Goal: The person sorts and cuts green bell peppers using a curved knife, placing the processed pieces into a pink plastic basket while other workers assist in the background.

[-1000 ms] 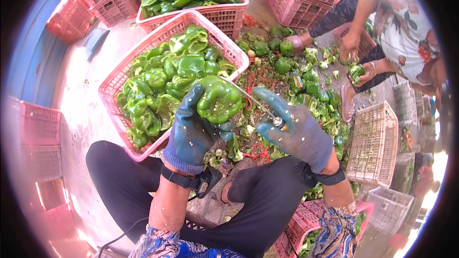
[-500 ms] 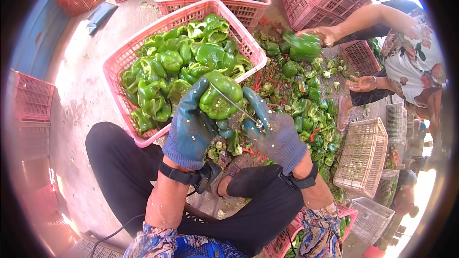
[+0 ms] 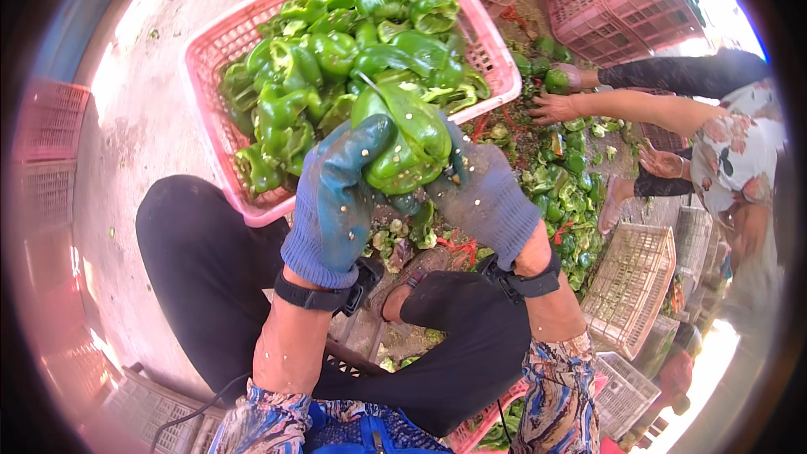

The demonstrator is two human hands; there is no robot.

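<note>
The green pepper [image 3: 408, 147] now sits gripped between both my gloved hands, left hand [image 3: 340, 193] and right hand [image 3: 487, 197], lifted closer over the pink crate [image 3: 214, 118].

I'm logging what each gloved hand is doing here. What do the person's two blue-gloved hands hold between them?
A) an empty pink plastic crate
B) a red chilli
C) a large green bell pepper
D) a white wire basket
C: both the left hand and the right hand, in blue knitted gloves, close around one large green bell pepper, held up in front of the pink plastic crate full of peppers.
</note>
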